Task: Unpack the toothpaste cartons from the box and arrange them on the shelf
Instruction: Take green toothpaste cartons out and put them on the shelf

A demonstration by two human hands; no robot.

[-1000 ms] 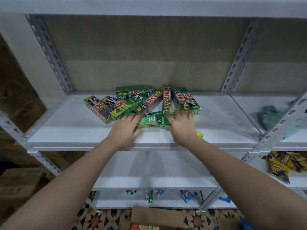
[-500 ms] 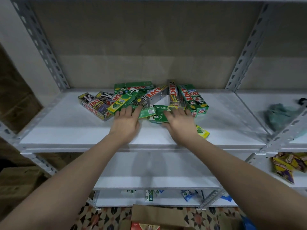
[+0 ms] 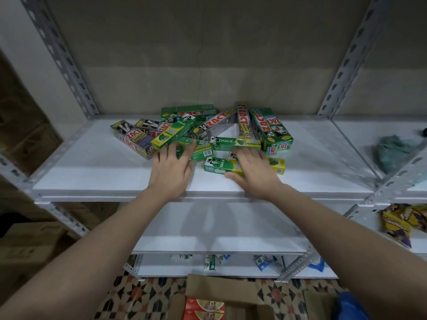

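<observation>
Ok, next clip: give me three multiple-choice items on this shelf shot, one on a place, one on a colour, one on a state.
1. Where does the heap of green toothpaste cartons lie?
A. on the white metal shelf at hand height
B. on the patterned floor
C. inside the brown box

2. What colour is the end of the Darlie carton under the right hand?
A. blue
B. yellow
C. pink

3. How are the cartons arranged?
A. upright in one row
B. in a loose, crossed pile
C. stacked squarely

Answers: 1 A, the heap sits on the shelf board the hands reach over; 2 B, its right end shows yellow; 3 B, the cartons point every way and overlap.
</observation>
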